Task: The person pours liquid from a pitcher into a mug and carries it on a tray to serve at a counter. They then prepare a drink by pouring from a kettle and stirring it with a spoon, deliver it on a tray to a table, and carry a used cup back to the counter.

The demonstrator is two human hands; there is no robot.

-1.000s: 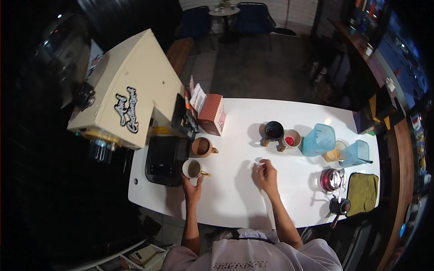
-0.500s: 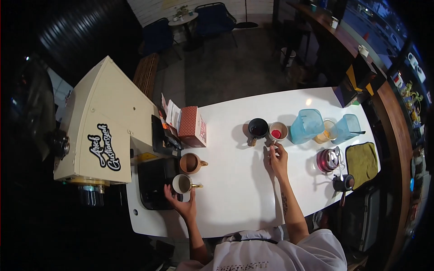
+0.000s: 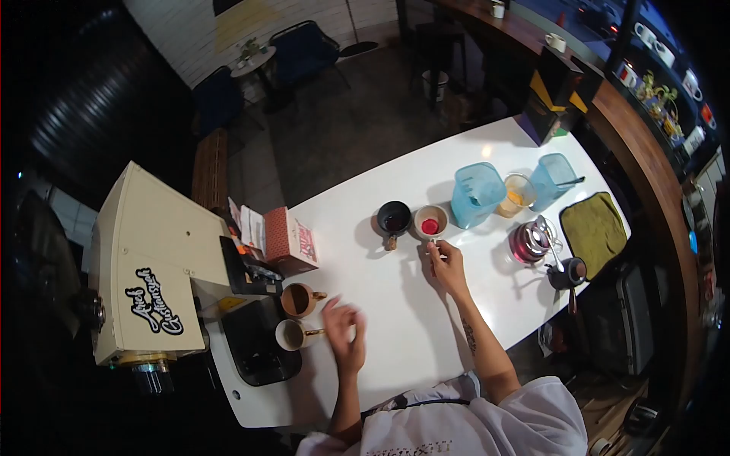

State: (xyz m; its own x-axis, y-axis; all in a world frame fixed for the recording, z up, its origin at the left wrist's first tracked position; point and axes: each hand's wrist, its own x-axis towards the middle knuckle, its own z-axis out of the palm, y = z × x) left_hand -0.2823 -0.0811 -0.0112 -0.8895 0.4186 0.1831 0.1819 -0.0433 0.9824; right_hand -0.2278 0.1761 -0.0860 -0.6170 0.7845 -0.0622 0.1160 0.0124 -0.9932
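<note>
We list the contents of one white surface (image 3: 357,266), clock read from its middle, twelve at the top of the view.

Right hand (image 3: 447,266), one o'clock: we record thumb and finger pinched on the handle of the pale cup.

Pale cup (image 3: 431,221), between twelve and one: upright, something red inside, standing on the surface.

Left hand (image 3: 347,334), between seven and eight: fingers loosely parted and blurred, just beside the gilt handle of the white cup; we cannot tell whether they touch it.

White cup (image 3: 289,335), eight o'clock: upright, its handle toward the left hand.

Brown cup (image 3: 297,301), near nine: upright, just above the white cup in our view, dark within.

Black cup (image 3: 394,218), near twelve: upright, beside the pale cup.

Black tray-like device (image 3: 266,368), eight o'clock: beneath the overhang of a cream machine (image 3: 144,251) with dark script lettering.

Red patterned box (image 3: 283,237), toward ten: one, upright.

Two o'clock group: large blue pitcher (image 3: 475,196), glass with yellowish contents (image 3: 517,195), smaller blue container (image 3: 549,182).

Toward three: we count a glass vessel of pink-red liquid (image 3: 526,243), an olive cloth (image 3: 595,234) and a small black pot (image 3: 566,273).
</note>
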